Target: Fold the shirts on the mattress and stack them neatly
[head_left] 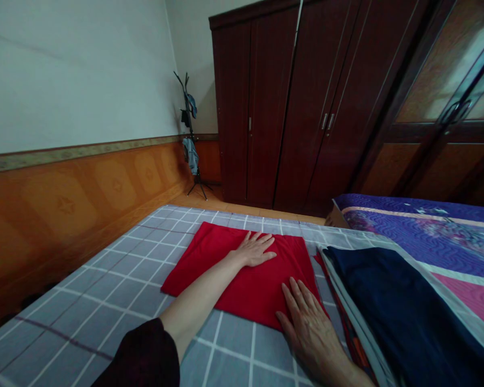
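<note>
Red cloth [246, 282] lies folded flat in the middle of a grey checked sheet [116, 279], its far edge toward the wardrobe. From the left, a pale wall with an orange tiled lower part [84, 196] runs back to a dark coat stand [191, 129] in the corner, where a grey-blue garment [191, 155] hangs. Next, the left hand [256, 251] reaches across the cloth and rests palm down near its far side, fingers spread, gripping nothing. Behind stands a dark red-brown wardrobe [262, 123], doors shut. The right hand [304, 314] lies over the cloth's near right corner, palm down, fingers extended and thumb apart, with nothing in its grasp. Just beside the cloth, further right, is a pile of folded clothes, a dark blue garment [391, 295] on top. Beyond that pile spreads a purple flowered cover [419, 231], with a glass-fronted cabinet [423, 156] behind.
</note>
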`<control>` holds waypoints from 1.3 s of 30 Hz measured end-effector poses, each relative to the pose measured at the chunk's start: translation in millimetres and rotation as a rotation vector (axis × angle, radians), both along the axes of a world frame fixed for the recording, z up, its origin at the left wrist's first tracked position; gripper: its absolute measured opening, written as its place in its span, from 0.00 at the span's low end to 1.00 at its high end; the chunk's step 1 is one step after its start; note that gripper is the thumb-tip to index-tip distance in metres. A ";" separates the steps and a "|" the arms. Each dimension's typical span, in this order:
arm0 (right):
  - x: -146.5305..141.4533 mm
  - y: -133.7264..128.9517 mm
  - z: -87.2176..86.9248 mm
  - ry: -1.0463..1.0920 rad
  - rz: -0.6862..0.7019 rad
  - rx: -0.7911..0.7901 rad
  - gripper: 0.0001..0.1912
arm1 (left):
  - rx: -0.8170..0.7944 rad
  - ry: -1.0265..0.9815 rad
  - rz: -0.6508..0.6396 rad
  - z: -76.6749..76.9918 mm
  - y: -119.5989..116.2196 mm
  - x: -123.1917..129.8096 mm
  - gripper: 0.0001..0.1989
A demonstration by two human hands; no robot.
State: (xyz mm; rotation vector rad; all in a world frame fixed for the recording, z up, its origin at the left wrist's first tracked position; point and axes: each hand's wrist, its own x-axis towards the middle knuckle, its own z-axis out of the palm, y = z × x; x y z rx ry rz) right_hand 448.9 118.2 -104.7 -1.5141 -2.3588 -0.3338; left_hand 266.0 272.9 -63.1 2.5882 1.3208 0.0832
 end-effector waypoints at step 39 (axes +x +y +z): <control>-2.6 -3.0 6.7 -0.012 -0.014 -0.034 0.28 | -0.013 -0.080 -0.107 -1.9 -33.2 26.2 0.32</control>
